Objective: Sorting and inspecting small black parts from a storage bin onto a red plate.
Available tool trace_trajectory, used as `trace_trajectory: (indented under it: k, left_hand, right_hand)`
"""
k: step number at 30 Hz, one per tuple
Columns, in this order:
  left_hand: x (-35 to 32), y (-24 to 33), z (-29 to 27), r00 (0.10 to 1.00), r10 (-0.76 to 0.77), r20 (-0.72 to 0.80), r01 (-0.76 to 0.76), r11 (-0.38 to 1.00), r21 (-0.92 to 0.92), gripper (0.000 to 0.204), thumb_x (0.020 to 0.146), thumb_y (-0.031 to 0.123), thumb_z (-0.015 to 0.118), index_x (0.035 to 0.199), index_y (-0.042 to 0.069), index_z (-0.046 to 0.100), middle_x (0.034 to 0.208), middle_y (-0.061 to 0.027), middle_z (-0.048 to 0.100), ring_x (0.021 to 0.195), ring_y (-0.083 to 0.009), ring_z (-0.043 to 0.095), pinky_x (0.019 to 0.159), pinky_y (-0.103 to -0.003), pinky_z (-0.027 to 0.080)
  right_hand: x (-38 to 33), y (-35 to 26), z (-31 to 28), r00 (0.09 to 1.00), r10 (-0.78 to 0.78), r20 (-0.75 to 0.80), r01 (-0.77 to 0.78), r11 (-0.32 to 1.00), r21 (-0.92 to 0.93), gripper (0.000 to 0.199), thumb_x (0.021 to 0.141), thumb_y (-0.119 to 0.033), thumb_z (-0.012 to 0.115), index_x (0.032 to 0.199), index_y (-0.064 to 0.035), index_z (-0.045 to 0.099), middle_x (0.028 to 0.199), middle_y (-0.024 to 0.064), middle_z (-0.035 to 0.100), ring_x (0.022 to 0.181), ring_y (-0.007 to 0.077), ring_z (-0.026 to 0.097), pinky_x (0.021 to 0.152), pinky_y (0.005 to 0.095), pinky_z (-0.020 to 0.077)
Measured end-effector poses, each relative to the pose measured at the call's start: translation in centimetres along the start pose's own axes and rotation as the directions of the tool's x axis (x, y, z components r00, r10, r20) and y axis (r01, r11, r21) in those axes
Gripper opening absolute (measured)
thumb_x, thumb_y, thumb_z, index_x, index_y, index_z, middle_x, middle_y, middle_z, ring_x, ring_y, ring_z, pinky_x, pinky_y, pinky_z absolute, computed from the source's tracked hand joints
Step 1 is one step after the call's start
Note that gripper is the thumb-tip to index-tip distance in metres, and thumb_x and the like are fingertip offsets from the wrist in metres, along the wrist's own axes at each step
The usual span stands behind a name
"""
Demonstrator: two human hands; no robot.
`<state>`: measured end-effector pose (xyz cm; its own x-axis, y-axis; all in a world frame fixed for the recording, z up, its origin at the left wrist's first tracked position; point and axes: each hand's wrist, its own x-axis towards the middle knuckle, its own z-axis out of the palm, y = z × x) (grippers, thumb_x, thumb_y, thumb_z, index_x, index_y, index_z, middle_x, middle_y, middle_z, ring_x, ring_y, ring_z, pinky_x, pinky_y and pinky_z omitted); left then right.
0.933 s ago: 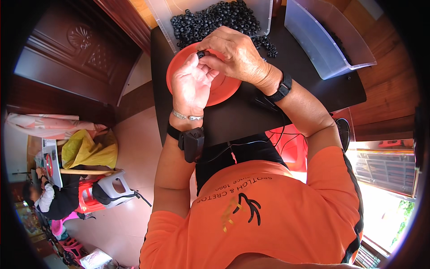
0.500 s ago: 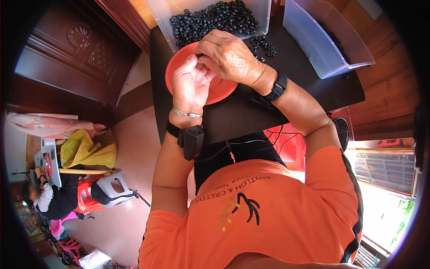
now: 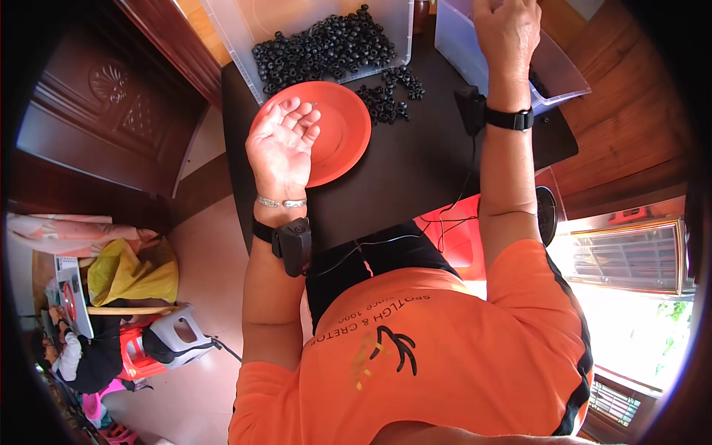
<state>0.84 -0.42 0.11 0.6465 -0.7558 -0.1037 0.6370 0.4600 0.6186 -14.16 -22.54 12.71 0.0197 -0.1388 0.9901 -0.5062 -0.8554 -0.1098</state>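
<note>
My left hand [image 3: 282, 152] is palm up over the left side of an orange-red plate [image 3: 345, 144]. Its fingers curl loosely, apart from one another, and nothing shows in the palm. My right hand [image 3: 509, 37] is raised over the clear plastic bin [image 3: 460, 48] at the far right. The top of the picture cuts off its fingertips, so whether they hold anything is hidden. Behind the plate, a second clear bin [image 3: 241, 63] lies open towards me with many small black ring-shaped pieces [image 3: 334, 52]. More loose black pieces [image 3: 389, 96] are spilled right of the plate.
Everything stands on a dark table [image 3: 415, 174]. A thin cable [image 3: 473, 170] hangs from the device on my right wrist. To the left are a dark wooden door [image 3: 111, 96], a yellow bag [image 3: 133, 274] and another person [image 3: 81, 360] seated by a grey-and-red chair [image 3: 174, 337].
My hands were together over the plate and have parted. The right has moved away to the far right bin; the left has stayed at the plate, its fingers loosened.
</note>
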Motion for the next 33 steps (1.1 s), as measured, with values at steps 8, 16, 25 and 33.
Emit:
trace_trajectory:
  k: [8, 16, 25, 33]
  left_hand:
    - [0.0, 0.2, -0.3, 0.999, 0.013, -0.048, -0.013, 1.000, 0.015, 0.026, 0.093, 0.024, 0.044, 0.096, 0.002, 0.056, 0.092, -0.0108, 0.061, 0.086, -0.0235, 0.059, 0.077, -0.033, 0.044]
    - [0.0, 0.1, -0.4, 0.998, 0.010, -0.068, -0.009, 1.000, 0.012, 0.025, 0.093, 0.024, 0.043, 0.095, 0.002, 0.055, 0.092, -0.0106, 0.061, 0.086, -0.0234, 0.059, 0.076, -0.033, 0.045]
    - [0.3, 0.1, -0.4, 0.997, 0.000, -0.074, 0.002, 1.000, 0.021, 0.024, 0.094, 0.023, 0.043, 0.094, 0.003, 0.055, 0.092, -0.0101, 0.062, 0.086, -0.0228, 0.060, 0.076, -0.032, 0.045]
    - [0.1, -0.2, -0.2, 0.998, -0.027, -0.048, 0.034, 0.990, 0.139, 0.024, 0.091, 0.024, 0.047, 0.097, 0.002, 0.057, 0.092, -0.0094, 0.062, 0.084, -0.0203, 0.060, 0.074, -0.030, 0.045]
  right_hand:
    - [-5.6, -0.7, 6.4, 0.557, -0.268, 0.786, -0.268, 0.838, 0.476, 0.017, 0.075, -0.015, 0.067, 0.091, -0.0069, 0.068, 0.080, 0.0089, 0.067, 0.077, 0.0237, 0.064, 0.069, 0.0318, 0.0503]
    - [-10.9, -3.1, 8.9, 0.073, -0.357, 0.931, -0.144, 0.920, 0.364, 0.023, 0.072, -0.017, 0.065, 0.094, -0.0123, 0.069, 0.088, 0.0075, 0.069, 0.084, 0.0259, 0.065, 0.073, 0.0363, 0.0502]
    - [-12.4, -1.4, 10.1, 0.124, -0.406, 0.905, -0.141, 0.896, 0.421, 0.017, 0.073, -0.013, 0.062, 0.088, -0.0069, 0.067, 0.083, 0.0113, 0.067, 0.082, 0.0300, 0.063, 0.072, 0.0390, 0.0480]
    - [-10.2, -3.2, 7.8, 0.293, -0.407, 0.865, -0.820, 0.358, 0.446, 0.018, 0.081, -0.003, 0.064, 0.099, -0.0049, 0.065, 0.091, 0.0042, 0.066, 0.085, 0.0129, 0.062, 0.078, 0.0258, 0.0492]
